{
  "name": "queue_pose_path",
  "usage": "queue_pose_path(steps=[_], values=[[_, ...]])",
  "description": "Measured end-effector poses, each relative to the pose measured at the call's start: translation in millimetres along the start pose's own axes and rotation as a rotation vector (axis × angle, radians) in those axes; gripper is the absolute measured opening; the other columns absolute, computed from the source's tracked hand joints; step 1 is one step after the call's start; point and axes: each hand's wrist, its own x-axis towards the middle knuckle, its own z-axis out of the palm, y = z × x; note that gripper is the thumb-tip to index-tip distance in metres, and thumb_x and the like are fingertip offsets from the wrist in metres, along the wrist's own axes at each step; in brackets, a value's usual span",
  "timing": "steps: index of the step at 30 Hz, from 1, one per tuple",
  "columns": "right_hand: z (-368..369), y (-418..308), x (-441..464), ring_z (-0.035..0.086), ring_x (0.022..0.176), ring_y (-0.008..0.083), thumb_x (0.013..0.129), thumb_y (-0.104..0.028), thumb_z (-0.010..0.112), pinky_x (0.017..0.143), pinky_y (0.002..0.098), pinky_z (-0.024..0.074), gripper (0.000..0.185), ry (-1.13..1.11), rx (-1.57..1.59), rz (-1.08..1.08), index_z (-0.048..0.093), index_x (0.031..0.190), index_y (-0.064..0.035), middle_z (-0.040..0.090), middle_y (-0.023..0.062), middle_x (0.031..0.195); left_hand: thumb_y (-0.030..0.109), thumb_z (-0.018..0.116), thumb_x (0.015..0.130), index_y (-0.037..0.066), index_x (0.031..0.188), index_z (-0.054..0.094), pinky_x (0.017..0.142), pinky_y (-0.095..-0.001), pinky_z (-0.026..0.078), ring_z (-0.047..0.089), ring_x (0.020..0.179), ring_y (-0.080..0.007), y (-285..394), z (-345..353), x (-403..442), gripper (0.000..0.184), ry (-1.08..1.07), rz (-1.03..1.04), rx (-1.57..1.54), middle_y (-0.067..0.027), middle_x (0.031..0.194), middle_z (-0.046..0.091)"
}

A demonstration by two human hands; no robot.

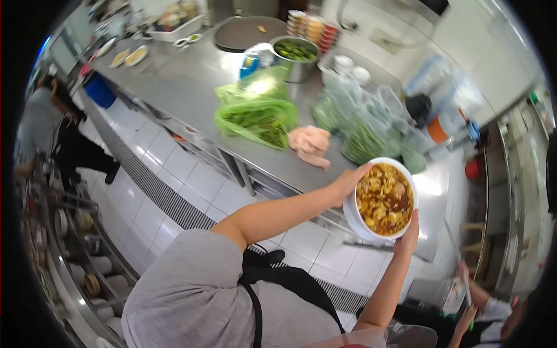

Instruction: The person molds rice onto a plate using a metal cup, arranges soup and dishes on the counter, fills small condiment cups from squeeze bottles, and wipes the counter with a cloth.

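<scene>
A white bowl (386, 200) of brown broth with yellowish pieces is held up at the counter's front edge. My left hand (351, 184) grips its left rim, and my right hand (408, 232) grips the lower right side. Left of the bowl, a crumpled pink glove or cloth (310, 145) lies on the steel counter (185, 81). Beside that is an open green plastic bag (255, 110) with leafy greens. Clear bags of green vegetables (365, 139) lie just behind the bowl.
A steel pot (301, 68) of green pieces, stacked cans (313, 28) and a round dark tray (246, 35) stand farther back. Another person (43, 124) stands at the far left. A co-worker's hands (469, 310) hold something at the lower right. A blue bin (100, 90) sits on the floor.
</scene>
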Motion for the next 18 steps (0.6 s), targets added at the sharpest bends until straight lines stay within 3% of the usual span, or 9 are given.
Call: queue_pose_path(steps=[8,14,18], values=[[168,14,-68,0.057,0.089,0.0186,0.09,-0.035,0.037,0.076,0.0302,0.0457,0.044,-0.246,-0.099,0.009,0.047,0.112,0.0011,0.056,0.0106,0.103,0.054,0.045,0.079,0.0,0.11,0.051,0.078,-0.036,0.046,0.057,0.093,-0.0223,94,-109,-150,0.062,0.174,0.153,-0.145,-0.0146,0.105,0.056],[343,47,-144,0.055,0.092,0.018,0.091,-0.034,0.036,0.079,0.0307,0.0441,0.043,-0.355,-0.168,0.079,0.048,0.111,0.0011,0.056,0.0104,0.104,0.052,0.051,0.077,-0.003,0.106,0.052,0.074,-0.0355,0.049,0.059,0.086,-0.0218,160,-255,-239,0.062,0.28,0.244,-0.254,-0.0141,0.098,0.059],[437,117,-163,0.057,0.091,0.0182,0.09,-0.035,0.039,0.077,0.0308,0.0464,0.042,-0.541,-0.018,0.115,0.049,0.11,0.0009,0.058,0.0106,0.102,0.049,0.051,0.079,-0.002,0.105,0.053,0.071,-0.0332,0.049,0.06,0.083,-0.0194,206,-340,-316,0.057,0.417,0.277,-0.201,-0.0116,0.095,0.06]])
